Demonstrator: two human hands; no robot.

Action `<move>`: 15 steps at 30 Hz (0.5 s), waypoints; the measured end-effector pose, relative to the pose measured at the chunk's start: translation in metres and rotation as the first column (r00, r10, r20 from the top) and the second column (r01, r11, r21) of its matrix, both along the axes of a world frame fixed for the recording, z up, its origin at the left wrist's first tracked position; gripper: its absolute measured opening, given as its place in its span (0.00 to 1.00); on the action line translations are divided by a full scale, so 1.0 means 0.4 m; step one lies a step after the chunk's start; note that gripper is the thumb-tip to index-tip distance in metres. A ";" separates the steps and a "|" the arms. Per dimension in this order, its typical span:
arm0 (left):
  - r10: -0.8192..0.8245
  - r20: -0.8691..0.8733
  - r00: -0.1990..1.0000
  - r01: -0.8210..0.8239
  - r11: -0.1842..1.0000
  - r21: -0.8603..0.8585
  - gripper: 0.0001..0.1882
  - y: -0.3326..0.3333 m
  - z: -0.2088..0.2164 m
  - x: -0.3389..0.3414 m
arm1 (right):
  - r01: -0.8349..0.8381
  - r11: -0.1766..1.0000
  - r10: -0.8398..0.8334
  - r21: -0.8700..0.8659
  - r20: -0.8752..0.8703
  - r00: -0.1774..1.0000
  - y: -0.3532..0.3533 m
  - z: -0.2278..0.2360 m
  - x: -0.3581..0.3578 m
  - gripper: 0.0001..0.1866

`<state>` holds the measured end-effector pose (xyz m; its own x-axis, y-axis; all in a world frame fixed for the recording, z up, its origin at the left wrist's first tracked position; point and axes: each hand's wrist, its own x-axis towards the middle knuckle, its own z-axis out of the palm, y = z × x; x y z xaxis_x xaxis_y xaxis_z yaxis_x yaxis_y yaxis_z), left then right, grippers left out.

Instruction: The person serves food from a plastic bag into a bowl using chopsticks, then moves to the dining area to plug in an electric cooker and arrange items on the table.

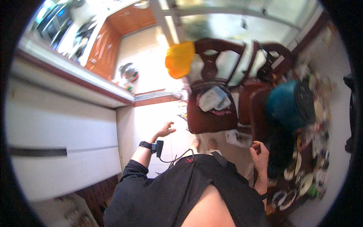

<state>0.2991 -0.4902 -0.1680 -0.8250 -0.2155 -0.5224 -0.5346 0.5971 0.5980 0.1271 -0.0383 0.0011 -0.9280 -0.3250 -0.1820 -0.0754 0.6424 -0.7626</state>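
My left hand (165,129) hangs over the pale tiled floor (145,117), its fingers apart and nothing in them. A black band with a small box and a cable (154,146) is strapped at that wrist. At the right, my right hand (260,156) is loosely bent, with a gap between thumb and fingers and no object visible in it. It is nearest to a whitish box-like thing (239,138) beside the dark wooden chair (211,123). On the chair's seat lies a pale blue-and-white bundle (215,99), too blurred to name.
A yellow bag or cloth (179,60) hangs at the chair's back. A second dark chair bears a teal bin-like container (285,104). Cluttered small items (302,181) line the right side. A white panel (64,140) stands left; a doorway leads to brown cabinets (102,49) and a metal pot (129,72).
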 end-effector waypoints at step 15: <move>0.615 -0.045 0.787 -0.615 0.788 0.013 0.30 -0.234 -0.008 0.573 | -0.893 0.449 0.890 0.038 -0.105 0.443 -0.783 -0.095 -0.025 0.13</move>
<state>0.5282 -0.5840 -0.1712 -0.5396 -0.6863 -0.4878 -0.7622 0.1520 0.6293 0.1172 -0.3516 -0.0369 -0.1359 -0.9861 -0.0959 -0.6684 0.1627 -0.7258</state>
